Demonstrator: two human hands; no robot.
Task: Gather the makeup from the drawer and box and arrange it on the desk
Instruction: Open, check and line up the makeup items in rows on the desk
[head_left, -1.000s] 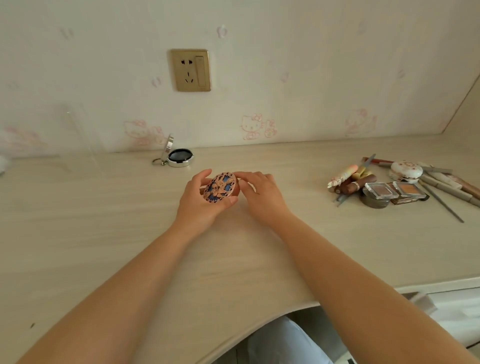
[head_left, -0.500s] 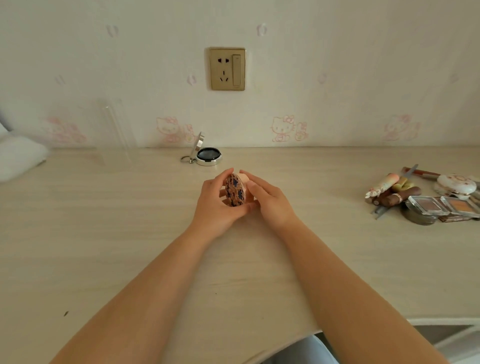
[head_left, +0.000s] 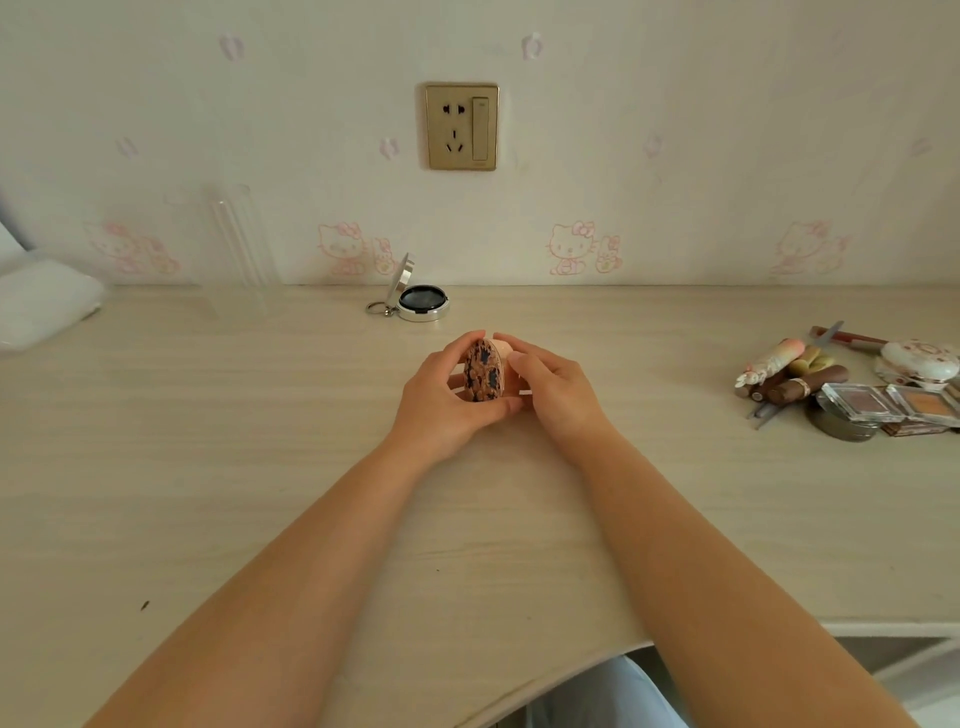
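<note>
Pale desk (head_left: 208, 467), patterned compact (head_left: 484, 371) upright, pinched between left hand (head_left: 447, 400) and right hand (head_left: 556, 389) fingers.

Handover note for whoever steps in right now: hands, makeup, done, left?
Left hand and right hand both grip the patterned compact, held on edge above mid desk.
Open silver compact sits by the wall.
Makeup pile lies in a heap at the right.
Done: items are out on the desk.
Left: set this compact down, then arrange the pile. Drawer and box are not in view.
</note>
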